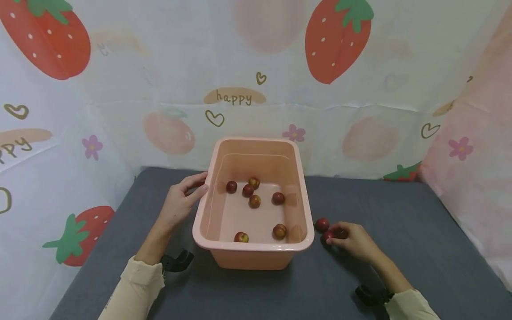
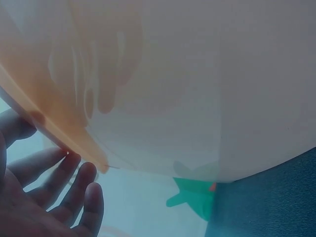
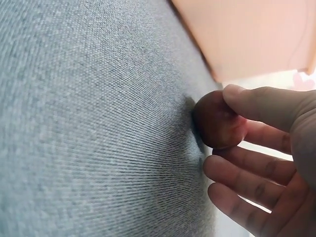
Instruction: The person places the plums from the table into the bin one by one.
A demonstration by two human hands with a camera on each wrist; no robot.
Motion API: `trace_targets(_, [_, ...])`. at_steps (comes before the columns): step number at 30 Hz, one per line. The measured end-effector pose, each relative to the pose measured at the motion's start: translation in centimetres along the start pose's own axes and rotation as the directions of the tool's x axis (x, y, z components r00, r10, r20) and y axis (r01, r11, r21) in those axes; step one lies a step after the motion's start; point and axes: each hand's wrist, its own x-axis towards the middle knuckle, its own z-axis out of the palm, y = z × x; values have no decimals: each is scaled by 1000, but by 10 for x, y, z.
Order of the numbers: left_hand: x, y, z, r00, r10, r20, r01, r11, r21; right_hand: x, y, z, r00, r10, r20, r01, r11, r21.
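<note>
A pink plastic basin stands in the middle with several red plums inside, one plum near its right wall. My left hand is at the basin's left rim, its fingertips touching the outer edge. In the left wrist view the fingers are spread along the underside of the rim. Right of the basin, my right hand pinches a dark red plum between thumb and fingers, low at the cloth. Another plum lies right beside it, close to the basin wall.
Dark grey cloth covers the table under the basin. A white printed curtain with strawberries and hearts hangs behind and along both sides. A black strap is round the left wrist, another strap round the right.
</note>
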Motion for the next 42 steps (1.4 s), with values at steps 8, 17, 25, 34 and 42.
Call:
trace_targets(8, [2, 0, 1, 1000, 3, 15, -3, 1000, -1, -3, 5, -5, 1000, 17, -2, -16, 998, 61])
trace_targets(17, [1, -1, 0, 1000, -5, -3, 5, 1000, 5, -5, -6, -31, 1000, -12, -16, 14, 991, 134])
trace_targets(25, [0, -3, 1, 1000, 4, 0, -4, 1000, -2, -10, -22, -55, 997, -19, -72, 30, 987, 157])
trace_targets(34, [0, -3, 2, 1000, 10, -5, -10, 1000, -12, -5, -39, -81, 992, -59, -112, 71, 991, 114])
trace_targets(42, [0, -3, 2, 1000, 15, -14, -15, 1000, -3, 6, -54, -105, 987, -86, -137, 98, 991, 86])
